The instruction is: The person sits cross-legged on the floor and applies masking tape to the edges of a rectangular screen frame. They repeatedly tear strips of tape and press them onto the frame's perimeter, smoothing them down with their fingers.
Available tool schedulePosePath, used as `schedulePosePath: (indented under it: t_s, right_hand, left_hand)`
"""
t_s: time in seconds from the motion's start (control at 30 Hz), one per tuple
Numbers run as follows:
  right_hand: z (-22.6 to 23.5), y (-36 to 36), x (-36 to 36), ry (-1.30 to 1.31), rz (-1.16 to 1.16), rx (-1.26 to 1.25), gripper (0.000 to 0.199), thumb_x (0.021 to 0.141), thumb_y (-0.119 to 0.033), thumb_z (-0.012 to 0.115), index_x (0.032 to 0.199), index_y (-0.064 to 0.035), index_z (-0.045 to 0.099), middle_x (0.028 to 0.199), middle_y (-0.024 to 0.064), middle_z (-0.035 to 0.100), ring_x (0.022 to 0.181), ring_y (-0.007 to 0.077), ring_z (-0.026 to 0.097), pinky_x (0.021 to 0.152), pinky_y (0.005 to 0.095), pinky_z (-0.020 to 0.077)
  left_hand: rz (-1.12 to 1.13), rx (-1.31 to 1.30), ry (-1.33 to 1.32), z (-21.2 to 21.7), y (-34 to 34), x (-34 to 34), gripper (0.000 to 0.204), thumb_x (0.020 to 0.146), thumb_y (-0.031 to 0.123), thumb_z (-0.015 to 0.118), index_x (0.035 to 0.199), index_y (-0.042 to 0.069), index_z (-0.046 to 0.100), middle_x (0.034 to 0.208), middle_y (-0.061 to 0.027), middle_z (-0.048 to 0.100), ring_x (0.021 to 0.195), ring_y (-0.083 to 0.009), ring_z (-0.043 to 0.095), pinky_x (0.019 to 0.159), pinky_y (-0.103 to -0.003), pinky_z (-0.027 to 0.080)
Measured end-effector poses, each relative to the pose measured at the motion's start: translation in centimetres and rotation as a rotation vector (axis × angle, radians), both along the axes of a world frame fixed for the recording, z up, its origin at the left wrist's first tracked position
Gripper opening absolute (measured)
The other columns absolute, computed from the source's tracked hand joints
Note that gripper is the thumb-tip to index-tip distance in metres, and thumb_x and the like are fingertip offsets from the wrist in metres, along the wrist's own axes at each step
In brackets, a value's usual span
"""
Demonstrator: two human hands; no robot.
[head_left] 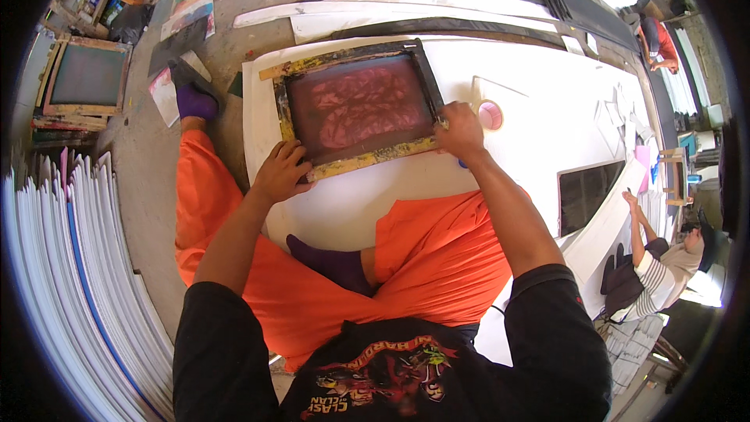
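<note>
A wooden screen-printing frame, smeared with yellow and black paint, lies flat in front of me on a large white board. Its mesh shows a dark reddish, wrinkled-looking area. My left hand closes on the frame's near left corner, fingers over the rail. At the near right corner my right hand grips the frame; part of its fingers is hidden. Just right of that hand sits a roll of tape. A small blue thing, mostly covered, peeks out below my right wrist.
Long white strips lie beyond the board. A dark rectangular panel is at the right, near a seated person. Upright white sheets stand at the left, below another screen frame. My orange-trousered legs flank the board's near side.
</note>
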State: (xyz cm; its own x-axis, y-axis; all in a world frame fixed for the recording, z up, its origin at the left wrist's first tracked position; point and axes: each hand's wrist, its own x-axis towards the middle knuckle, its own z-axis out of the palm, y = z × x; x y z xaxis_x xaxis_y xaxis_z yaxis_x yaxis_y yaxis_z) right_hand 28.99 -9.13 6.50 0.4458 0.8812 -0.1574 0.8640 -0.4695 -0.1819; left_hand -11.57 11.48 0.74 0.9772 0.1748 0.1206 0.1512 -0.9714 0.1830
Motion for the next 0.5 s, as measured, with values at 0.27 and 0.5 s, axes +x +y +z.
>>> schedulePosePath:
  t_s: [0.27,0.5]
  right_hand:
    - [-3.1,1.6,-0.2,0.115,-0.365,-0.154,0.051,0.085,-0.027,0.079,0.120,0.0046,0.059,0.112,0.0257,0.073,0.106,0.0420,0.072,0.094,0.0504,0.0575]
    - [-4.9,1.9,0.0,0.013,-0.346,-0.147,0.046,0.086,-0.028,0.080,0.113,0.0035,0.060,0.107,0.0280,0.073,0.105,0.0418,0.073,0.090,0.0505,0.0592]
  left_hand:
    - [-0.006,-0.052,-0.056,-0.5,0.2,-0.1,0.040,0.079,0.045,0.081,0.098,0.011,0.071,0.127,-0.0159,0.060,0.133,-0.0403,0.049,0.115,-0.055,0.039]
    - [-0.011,-0.043,-0.141,-0.3,0.0,0.0,0.038,0.074,0.041,0.083,0.097,0.013,0.071,0.122,-0.0122,0.059,0.130,-0.0362,0.051,0.114,-0.054,0.040]
